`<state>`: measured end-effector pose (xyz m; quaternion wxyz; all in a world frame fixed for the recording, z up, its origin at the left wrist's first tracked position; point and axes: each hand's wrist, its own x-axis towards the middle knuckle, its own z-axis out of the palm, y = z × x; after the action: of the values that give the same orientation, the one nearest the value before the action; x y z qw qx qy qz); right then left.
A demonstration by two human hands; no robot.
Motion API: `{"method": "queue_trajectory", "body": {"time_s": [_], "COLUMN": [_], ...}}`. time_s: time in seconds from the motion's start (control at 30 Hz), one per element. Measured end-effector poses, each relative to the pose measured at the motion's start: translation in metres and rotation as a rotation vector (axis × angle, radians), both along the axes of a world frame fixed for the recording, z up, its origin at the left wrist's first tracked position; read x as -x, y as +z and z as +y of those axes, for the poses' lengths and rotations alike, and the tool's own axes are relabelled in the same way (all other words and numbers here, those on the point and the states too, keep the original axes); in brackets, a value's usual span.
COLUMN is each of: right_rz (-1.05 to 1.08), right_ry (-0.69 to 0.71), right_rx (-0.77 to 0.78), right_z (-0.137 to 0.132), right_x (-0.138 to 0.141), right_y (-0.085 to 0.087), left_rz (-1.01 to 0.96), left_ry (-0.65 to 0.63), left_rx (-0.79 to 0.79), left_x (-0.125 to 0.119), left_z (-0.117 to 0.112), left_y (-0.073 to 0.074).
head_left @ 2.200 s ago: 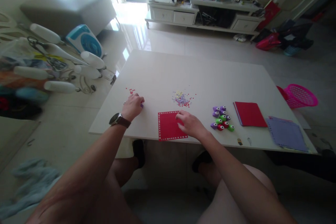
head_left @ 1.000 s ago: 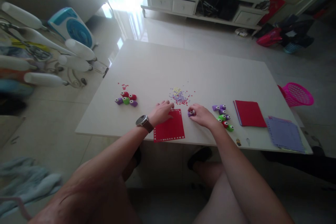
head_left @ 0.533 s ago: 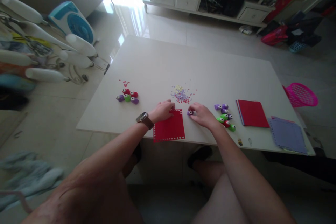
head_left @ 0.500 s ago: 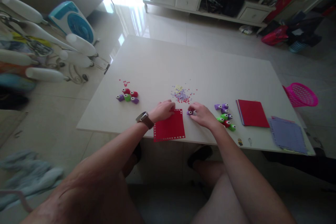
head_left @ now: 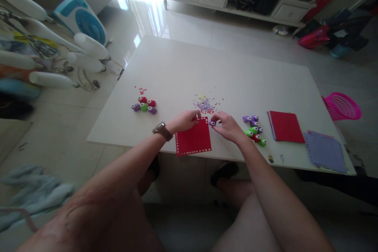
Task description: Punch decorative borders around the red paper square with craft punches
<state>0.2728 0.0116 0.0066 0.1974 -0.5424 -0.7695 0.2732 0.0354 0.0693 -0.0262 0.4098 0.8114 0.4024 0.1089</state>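
A red paper square (head_left: 193, 141) with a punched border lies at the near edge of the white table (head_left: 218, 75). My left hand (head_left: 186, 120), a watch on its wrist, pinches the sheet's far left corner. My right hand (head_left: 226, 125) is closed on a small purple punch (head_left: 212, 123) at the sheet's far right corner. Just beyond both hands lies a scatter of tiny punched paper bits (head_left: 206, 104).
Several small coloured punches (head_left: 144, 106) sit on the table's left part, and another cluster (head_left: 254, 130) lies right of my right hand. A red paper stack (head_left: 285, 126) and a purple stack (head_left: 324, 151) lie further right. A pink basket (head_left: 341, 106) stands on the floor.
My left hand left the punches at the table's left and came to the red sheet. My right hand picked a purple punch from the right cluster and brought it to the sheet's corner.
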Motion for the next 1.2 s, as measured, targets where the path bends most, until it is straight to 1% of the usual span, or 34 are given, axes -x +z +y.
{"method": "queue_trajectory", "body": {"time_s": [0.3, 0.67, 0.73, 0.87, 0.9, 0.93, 1.07, 1.2], "right_rz": [0.028, 0.004, -0.015, -0.049, -0.056, -0.062, -0.069, -0.061], "right_ry": [0.01, 0.055, 0.07, 0.087, 0.086, 0.084, 0.069, 0.057], "right_rx": [0.013, 0.084, 0.1, 0.133, 0.137, 0.142, 0.182, 0.22], "right_z": [0.001, -0.002, -0.003, -0.005, -0.005, -0.005, -0.004, -0.003], "right_x": [0.0, 0.008, 0.01, 0.013, 0.013, 0.013, 0.01, 0.004], "right_y": [-0.002, -0.006, -0.007, -0.008, -0.007, -0.006, -0.003, -0.003], "left_rz": [0.016, 0.039, 0.069, 0.137, 0.155, 0.176, 0.248, 0.245], "left_ry": [0.026, -0.017, -0.016, 0.026, 0.024, 0.01, -0.074, -0.098], "left_rx": [0.013, -0.016, -0.057, -0.261, -0.285, -0.282, -0.181, -0.194], "left_x": [-0.003, -0.004, -0.005, -0.01, -0.012, -0.013, -0.015, -0.014], "left_z": [-0.001, -0.002, -0.004, -0.013, -0.015, -0.017, -0.021, -0.02], "left_y": [0.005, 0.0, 0.0, 0.004, 0.005, 0.006, 0.005, -0.001]}}
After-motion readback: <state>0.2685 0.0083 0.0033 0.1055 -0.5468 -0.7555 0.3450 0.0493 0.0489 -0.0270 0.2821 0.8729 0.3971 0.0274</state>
